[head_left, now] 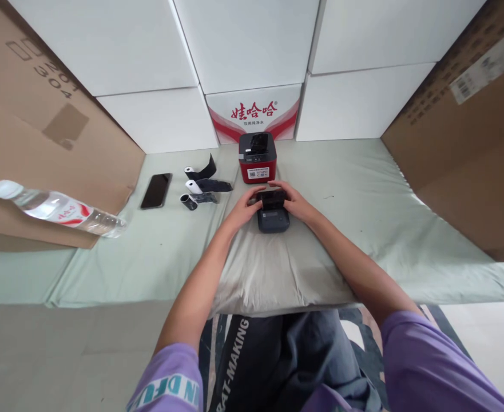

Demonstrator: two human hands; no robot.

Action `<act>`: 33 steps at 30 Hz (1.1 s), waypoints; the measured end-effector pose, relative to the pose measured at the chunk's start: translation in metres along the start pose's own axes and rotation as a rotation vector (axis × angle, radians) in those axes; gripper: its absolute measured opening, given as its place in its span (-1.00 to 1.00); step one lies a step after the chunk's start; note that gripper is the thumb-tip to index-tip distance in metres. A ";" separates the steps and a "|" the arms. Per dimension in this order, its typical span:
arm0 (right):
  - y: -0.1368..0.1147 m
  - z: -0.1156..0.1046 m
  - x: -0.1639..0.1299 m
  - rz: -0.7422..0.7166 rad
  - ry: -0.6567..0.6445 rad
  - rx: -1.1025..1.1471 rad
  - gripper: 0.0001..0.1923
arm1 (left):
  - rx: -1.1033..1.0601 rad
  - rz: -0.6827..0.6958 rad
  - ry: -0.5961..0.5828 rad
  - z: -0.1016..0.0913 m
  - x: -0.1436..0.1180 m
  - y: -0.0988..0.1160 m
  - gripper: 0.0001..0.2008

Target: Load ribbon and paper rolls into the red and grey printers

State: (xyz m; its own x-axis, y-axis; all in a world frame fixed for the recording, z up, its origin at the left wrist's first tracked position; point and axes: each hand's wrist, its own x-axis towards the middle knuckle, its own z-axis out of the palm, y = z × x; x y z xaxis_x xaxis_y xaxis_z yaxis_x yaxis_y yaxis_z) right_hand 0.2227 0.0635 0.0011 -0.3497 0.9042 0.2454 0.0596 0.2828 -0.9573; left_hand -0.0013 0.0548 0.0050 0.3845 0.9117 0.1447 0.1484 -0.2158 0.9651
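Observation:
A small dark printer (pixel 273 221) rests on the cloth-covered surface in front of me, with a glossy dark part, perhaps its lid, at the back. My left hand (pixel 248 207) grips its left side, the fingers curled round toward the back. On the opposite side my right hand (pixel 293 201) holds it the same way. Just behind stands a red and black receipt printer (pixel 257 158) with a dark glossy piece on top. To the left lie three partly unrolled paper rolls (pixel 201 186), with dark strips trailing right.
A black phone (pixel 156 191) lies left of the rolls. A clear water bottle (pixel 63 209) is at far left, by a brown carton (pixel 41 114). Another brown carton (pixel 470 149) borders the right. White boxes (pixel 252 46) form a wall behind. The light green cloth (pixel 341 171) ends at a front edge.

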 end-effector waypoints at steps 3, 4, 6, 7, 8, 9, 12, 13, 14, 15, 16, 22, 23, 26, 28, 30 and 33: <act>0.001 0.000 0.000 -0.009 0.024 -0.019 -0.41 | 0.013 0.009 -0.002 0.000 0.001 0.000 -0.48; 0.002 0.001 -0.001 -0.008 0.032 -0.019 -0.40 | 0.016 0.012 0.001 0.000 0.001 -0.002 -0.48; 0.003 0.003 -0.002 0.000 0.059 -0.009 -0.41 | 0.022 0.012 0.021 0.001 0.001 -0.005 -0.48; 0.003 0.005 -0.003 0.004 0.081 -0.002 -0.41 | 0.027 0.008 0.037 0.002 0.002 -0.008 -0.47; 0.004 0.008 -0.005 0.008 0.111 0.006 -0.41 | 0.030 0.002 0.049 0.002 0.002 -0.010 -0.45; 0.004 0.010 -0.007 0.011 0.146 0.013 -0.42 | 0.032 -0.005 0.060 0.003 0.002 -0.012 -0.44; 0.004 0.016 -0.013 0.016 0.258 0.030 -0.42 | 0.025 -0.014 0.080 0.004 0.003 -0.018 -0.44; 0.004 0.017 -0.016 0.024 0.286 0.030 -0.41 | 0.021 -0.011 0.081 0.004 0.003 -0.019 -0.44; 0.003 0.017 -0.018 0.034 0.305 0.025 -0.40 | 0.016 -0.007 0.081 0.003 0.003 -0.020 -0.44; 0.003 0.016 -0.020 0.045 0.314 0.016 -0.39 | 0.013 -0.002 0.080 0.003 0.004 -0.020 -0.43; 0.002 0.016 -0.021 0.056 0.315 0.008 -0.38 | 0.011 0.001 0.078 0.002 0.004 -0.021 -0.41; 0.003 0.009 -0.017 0.101 0.275 0.025 -0.46 | -0.010 -0.026 0.079 0.002 0.005 -0.020 -0.37; 0.004 0.008 -0.015 0.110 0.276 0.018 -0.50 | -0.016 -0.029 0.080 0.002 0.005 -0.019 -0.40; 0.007 0.007 -0.010 0.131 0.294 -0.006 -0.56 | -0.025 -0.045 0.079 0.002 0.005 -0.018 -0.47; 0.008 0.007 -0.008 0.142 0.301 -0.007 -0.58 | -0.035 -0.066 0.077 0.002 0.005 -0.017 -0.48; 0.009 0.006 -0.007 0.149 0.298 0.009 -0.60 | -0.054 -0.083 0.068 0.001 0.005 -0.015 -0.46; 0.010 0.004 -0.006 0.157 0.281 0.035 -0.62 | -0.075 -0.090 0.063 0.000 0.004 -0.014 -0.44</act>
State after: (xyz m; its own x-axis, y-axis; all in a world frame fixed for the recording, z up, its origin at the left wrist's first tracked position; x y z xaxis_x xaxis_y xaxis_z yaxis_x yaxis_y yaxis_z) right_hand 0.2216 0.0597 -0.0110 -0.0670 0.9903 0.1219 0.0586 0.1259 -0.9903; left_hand -0.0016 0.0617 -0.0077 0.3142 0.9469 0.0678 0.1100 -0.1073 0.9881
